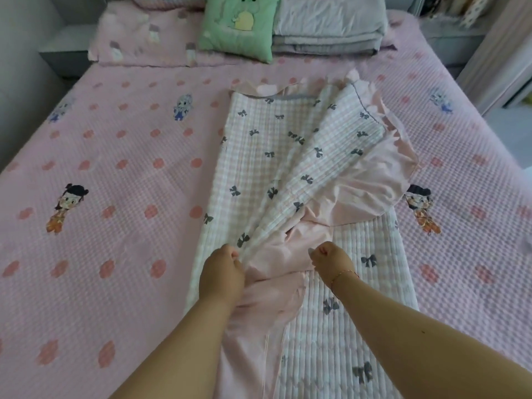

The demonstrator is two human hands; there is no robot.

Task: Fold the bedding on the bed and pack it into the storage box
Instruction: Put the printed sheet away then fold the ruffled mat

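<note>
bed (pixel 86 174) carries the bow-print quilt (pixel 259 156), running 6 to 12 o'clock at centre. left hand (pixel 220 276) pinches its gathered edge; right hand (pixel 331 262) fingers clenched on the pink backing. risk: uneven pull skews the fold. storage box not in view.

Grey nightstand (pixel 64 57) at left, pale wall (pixel 17 53), daylit floor (pixel 515 116) at right

We see a pink quilted bed (pixel 115 174) carrying a gingham bow-print quilt (pixel 259 156), with a green cushion (pixel 239 24) and folded grey blanket (pixel 328 27) beyond the quilt.
</note>
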